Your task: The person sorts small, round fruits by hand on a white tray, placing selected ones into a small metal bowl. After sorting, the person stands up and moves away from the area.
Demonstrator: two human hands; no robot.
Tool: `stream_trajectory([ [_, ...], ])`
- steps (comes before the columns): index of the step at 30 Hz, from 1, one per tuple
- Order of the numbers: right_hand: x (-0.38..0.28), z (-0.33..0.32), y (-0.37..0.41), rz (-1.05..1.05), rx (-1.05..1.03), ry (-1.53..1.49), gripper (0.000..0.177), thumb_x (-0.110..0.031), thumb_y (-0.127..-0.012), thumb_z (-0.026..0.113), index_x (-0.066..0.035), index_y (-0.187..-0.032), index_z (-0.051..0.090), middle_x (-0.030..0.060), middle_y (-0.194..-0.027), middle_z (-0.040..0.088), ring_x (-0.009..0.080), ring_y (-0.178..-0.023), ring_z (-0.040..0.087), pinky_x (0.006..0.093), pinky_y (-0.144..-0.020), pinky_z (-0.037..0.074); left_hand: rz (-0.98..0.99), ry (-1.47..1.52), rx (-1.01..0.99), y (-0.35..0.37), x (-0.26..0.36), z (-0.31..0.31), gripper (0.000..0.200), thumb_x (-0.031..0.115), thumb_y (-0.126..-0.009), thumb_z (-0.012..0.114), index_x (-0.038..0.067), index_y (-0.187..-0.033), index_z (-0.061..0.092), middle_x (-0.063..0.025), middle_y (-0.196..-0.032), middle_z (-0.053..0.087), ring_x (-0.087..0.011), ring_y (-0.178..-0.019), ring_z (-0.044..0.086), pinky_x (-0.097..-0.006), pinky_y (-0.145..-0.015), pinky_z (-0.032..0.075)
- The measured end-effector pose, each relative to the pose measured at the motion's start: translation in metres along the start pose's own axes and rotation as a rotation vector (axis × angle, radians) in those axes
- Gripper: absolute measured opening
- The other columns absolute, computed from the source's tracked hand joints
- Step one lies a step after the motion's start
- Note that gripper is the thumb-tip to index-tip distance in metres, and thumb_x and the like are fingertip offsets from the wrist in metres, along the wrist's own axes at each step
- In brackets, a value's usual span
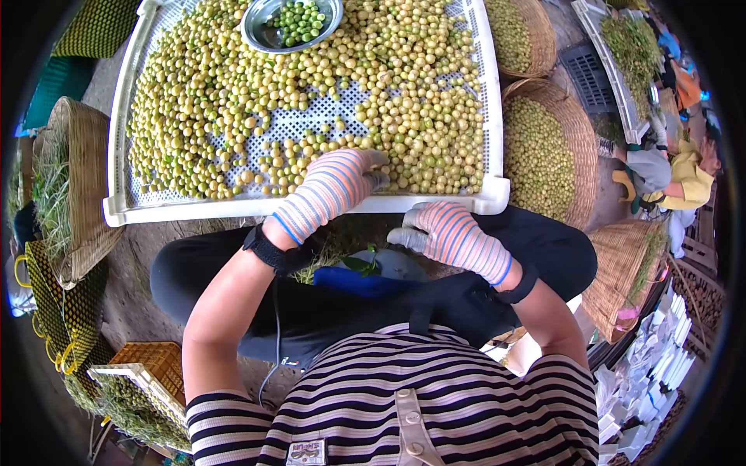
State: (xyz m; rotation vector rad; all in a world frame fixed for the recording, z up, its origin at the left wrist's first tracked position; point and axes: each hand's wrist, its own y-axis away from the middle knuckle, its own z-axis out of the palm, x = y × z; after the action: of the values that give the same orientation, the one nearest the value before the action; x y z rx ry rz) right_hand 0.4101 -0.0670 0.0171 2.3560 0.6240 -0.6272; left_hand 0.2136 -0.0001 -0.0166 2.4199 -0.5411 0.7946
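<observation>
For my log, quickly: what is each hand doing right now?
Left hand: palm down on fruits in tray; grasp cannot be told.
Right hand: fingers curled, near tray edge; contents cannot be told.

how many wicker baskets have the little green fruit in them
2. The upper basket sits at top, right of the white tray; the lower basket lies just below it, beside the tray's right edge. More may be hidden.
</observation>
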Motion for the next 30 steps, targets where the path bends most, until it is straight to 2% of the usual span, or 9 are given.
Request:
stream_trajectory([
  [1, 0.006, -0.004, -0.001, 0.002, 0.002, -0.002, 0.021, -0.025, -0.084, 0.058, -0.005, -0.087, 0.062, 0.0127, -0.079, 0.06, 0.0353, -0.071, 0.058, 0.0414, -0.064, 0.048, 0.054, 0.02, 0.112, 0.0, -0.003, 0.001, 0.03, 0.033, -0.086, 0.055, 0.013, -0.107, 0.064, -0.0162, -0.084, 0.066, -0.0326, -0.081, 0.063, -0.0412, -0.074, 0.049],
  [5, 0.053, -0.035, -0.049, -0.081, 0.656, 0.196, 0.017, -0.023, -0.082, 0.059, -0.007, -0.089, 0.063, 0.0119, -0.089, 0.06, 0.0318, -0.079, 0.059, 0.0408, -0.068, 0.048, -0.098, -0.051, 0.145, -0.021, -0.005, -0.016, 0.04, 0.031, -0.086, 0.055, 0.014, -0.123, 0.052, -0.0174, -0.088, 0.065, -0.0331, -0.083, 0.063, -0.0423, -0.073, 0.049],
  [7, 0.056, -0.061, -0.081, 0.053, 0.623, 0.204, 0.021, -0.028, -0.081, 0.06, -0.009, -0.091, 0.065, 0.0127, -0.09, 0.061, 0.0315, -0.082, 0.06, 0.0413, -0.072, 0.048, -0.088, -0.081, 0.224, -0.036, -0.014, -0.01, 0.041, 0.029, -0.086, 0.054, 0.012, -0.123, 0.05, -0.0175, -0.087, 0.065, -0.0339, -0.082, 0.063, -0.0433, -0.071, 0.049],
  [10, 0.05, -0.075, -0.128, 0.239, 0.513, 0.366, 0.035, -0.045, -0.078, 0.061, -0.012, -0.087, 0.068, 0.0125, -0.093, 0.062, 0.0323, -0.083, 0.061, 0.0413, -0.073, 0.049, -0.204, -0.256, 0.022, -0.043, 0.001, -0.014, 0.03, 0.023, -0.083, 0.053, 0.01, -0.111, 0.054, -0.0171, -0.087, 0.065, -0.0344, -0.083, 0.063, -0.0438, -0.071, 0.05],
  [14, 0.05, -0.069, -0.158, 0.334, 0.402, 0.25, 0.022, -0.031, -0.075, 0.062, -0.012, -0.085, 0.069, 0.0124, -0.081, 0.067, 0.0303, -0.077, 0.064, 0.0402, -0.072, 0.051, -0.095, -0.171, -0.038, -0.032, -0.012, -0.012, 0.039, 0.023, -0.084, 0.053, 0.014, -0.121, 0.051, -0.0166, -0.088, 0.065, -0.0343, -0.085, 0.062, -0.0433, -0.073, 0.05],
  [19, 0.058, -0.064, -0.152, 0.264, 0.303, -0.033, 0.022, -0.03, -0.072, 0.062, -0.01, -0.078, 0.069, 0.0111, -0.07, 0.066, 0.0251, -0.067, 0.064, 0.0356, -0.065, 0.05, -0.099, -0.073, 0.333, -0.033, -0.011, -0.023, 0.044, 0.024, -0.084, 0.057, 0.012, -0.126, 0.047, -0.0176, -0.08, 0.065, -0.0344, -0.074, 0.063, -0.0433, -0.064, 0.049],
  [23, 0.064, -0.057, -0.138, 0.042, 0.211, -0.391, 0.016, -0.021, -0.071, 0.067, -0.006, -0.076, 0.068, 0.0058, -0.064, 0.063, 0.0123, -0.06, 0.057, 0.0286, -0.06, 0.048, 0.012, -0.094, 0.314, -0.046, -0.01, -0.011, 0.029, 0.023, -0.084, 0.057, 0.01, -0.11, 0.055, -0.016, -0.076, 0.064, -0.0331, -0.073, 0.063, -0.0431, -0.063, 0.049],
  [26, 0.077, -0.059, -0.139, 0.068, 0.469, -0.719, 0.013, -0.014, -0.072, 0.066, -0.002, -0.077, 0.067, 0.0041, -0.069, 0.064, 0.0117, -0.062, 0.056, 0.0288, -0.06, 0.047, -0.151, -0.312, -0.095, -0.049, -0.004, -0.017, 0.034, 0.026, -0.084, 0.057, 0.018, -0.117, 0.054, -0.0119, -0.083, 0.066, -0.032, -0.077, 0.063, -0.0435, -0.069, 0.049],
  [30, 0.085, -0.083, -0.16, 0.0, 0.632, 0.087, 0.016, -0.023, -0.079, 0.059, -0.01, -0.083, 0.067, 0.0138, -0.08, 0.065, 0.0277, -0.07, 0.063, 0.0356, -0.066, 0.05, -0.103, -0.229, 0.246, -0.059, -0.001, -0.03, 0.047, 0.027, -0.084, 0.057, 0.014, -0.127, 0.044, -0.015, -0.081, 0.065, -0.0325, -0.077, 0.063, -0.0423, -0.07, 0.049],
])
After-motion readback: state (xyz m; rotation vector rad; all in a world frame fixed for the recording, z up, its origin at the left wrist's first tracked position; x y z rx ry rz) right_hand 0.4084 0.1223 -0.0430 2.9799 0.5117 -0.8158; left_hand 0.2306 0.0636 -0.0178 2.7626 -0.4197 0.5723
